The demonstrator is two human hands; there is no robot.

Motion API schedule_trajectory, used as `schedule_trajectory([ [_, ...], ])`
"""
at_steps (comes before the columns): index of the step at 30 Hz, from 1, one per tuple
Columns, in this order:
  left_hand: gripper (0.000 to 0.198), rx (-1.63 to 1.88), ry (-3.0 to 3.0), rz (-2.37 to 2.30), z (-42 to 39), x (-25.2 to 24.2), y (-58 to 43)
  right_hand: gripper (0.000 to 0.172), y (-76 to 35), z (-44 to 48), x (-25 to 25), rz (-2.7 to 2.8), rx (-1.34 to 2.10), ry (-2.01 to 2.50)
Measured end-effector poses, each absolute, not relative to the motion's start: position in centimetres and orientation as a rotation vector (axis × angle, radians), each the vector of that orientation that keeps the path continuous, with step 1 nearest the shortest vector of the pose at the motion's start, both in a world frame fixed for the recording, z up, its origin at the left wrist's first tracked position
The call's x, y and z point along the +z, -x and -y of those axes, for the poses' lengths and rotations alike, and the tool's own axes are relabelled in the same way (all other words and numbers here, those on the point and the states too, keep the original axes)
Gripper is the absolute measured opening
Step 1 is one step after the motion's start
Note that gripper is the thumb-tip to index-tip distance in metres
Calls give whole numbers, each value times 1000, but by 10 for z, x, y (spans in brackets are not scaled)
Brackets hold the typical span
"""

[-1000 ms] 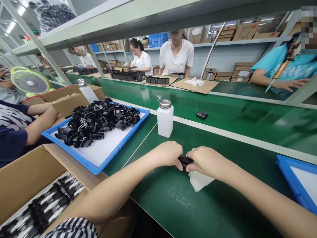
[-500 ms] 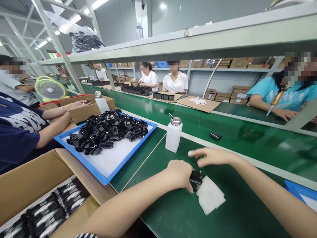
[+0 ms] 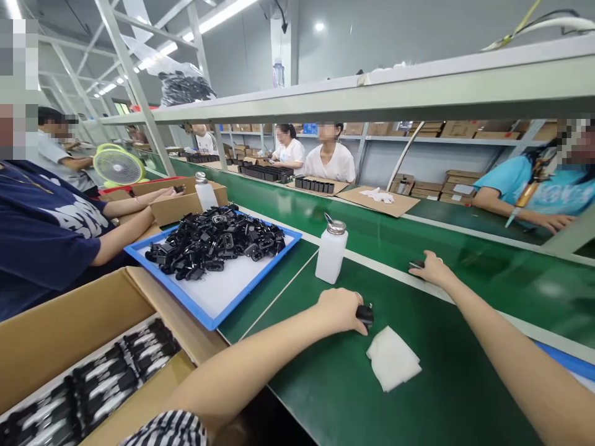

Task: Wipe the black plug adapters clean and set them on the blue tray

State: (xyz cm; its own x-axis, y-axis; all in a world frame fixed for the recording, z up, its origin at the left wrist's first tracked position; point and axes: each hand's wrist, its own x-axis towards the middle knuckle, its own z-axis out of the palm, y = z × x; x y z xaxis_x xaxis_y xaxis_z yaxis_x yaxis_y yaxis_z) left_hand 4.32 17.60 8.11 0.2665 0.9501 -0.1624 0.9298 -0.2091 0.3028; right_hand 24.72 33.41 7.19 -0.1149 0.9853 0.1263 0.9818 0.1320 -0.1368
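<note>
My left hand (image 3: 338, 310) is closed around a black plug adapter (image 3: 365, 316) with small metal pins, held just over the green bench. Farther off, my right hand (image 3: 434, 270) reaches onto the green belt, fingers closed on a second black adapter (image 3: 415, 265), partly hidden by the fingers. A folded white cloth (image 3: 394, 359) lies flat between my two arms. Beyond my left hand stands a white pump bottle (image 3: 331, 255) with a metal top.
A blue-rimmed tray (image 3: 251, 287) holds a heap of black adapters (image 3: 218, 238). Left of it, an open cardboard box (image 3: 74, 337) contains rows of packed parts. A co-worker in navy (image 3: 46, 235) sits at left. Overhead runs a white shelf (image 3: 297, 102).
My right hand has moved from above the cloth out to the belt, onto the adapter there. My left hand keeps its adapter, now lifted clear of the cloth. The view has shifted slightly.
</note>
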Motion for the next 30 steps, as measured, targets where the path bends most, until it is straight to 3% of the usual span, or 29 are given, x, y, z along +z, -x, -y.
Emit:
schedule_trajectory([
  [4,55,126,-2198,-1788,-151,89,-25,59,-233,-287,96,2387,146,1874],
  [8,48,134,-2048,-1801,-112,92,-6,43,-213,-201,112,2660,306,1397],
  [12,41,54,-1938,-1583,-98,73,-3,43,-188,-132,89,2689,383,1117],
  [18,45,242,-1924,-1455,-106,48,-4,56,-180,-116,58,2700,482,1236],
  [20,52,261,-1916,-1437,-104,48,-4,49,-191,-128,66,2711,513,1279],
  [24,68,368,-1917,-1444,-99,49,-13,35,-216,-162,72,2570,258,1672],
  [27,58,434,-1969,-1496,-96,46,-25,25,-225,-181,61,2624,364,1887],
  [30,37,467,-2008,-1531,-95,42,-30,16,-224,-183,56,2681,497,1717],
])
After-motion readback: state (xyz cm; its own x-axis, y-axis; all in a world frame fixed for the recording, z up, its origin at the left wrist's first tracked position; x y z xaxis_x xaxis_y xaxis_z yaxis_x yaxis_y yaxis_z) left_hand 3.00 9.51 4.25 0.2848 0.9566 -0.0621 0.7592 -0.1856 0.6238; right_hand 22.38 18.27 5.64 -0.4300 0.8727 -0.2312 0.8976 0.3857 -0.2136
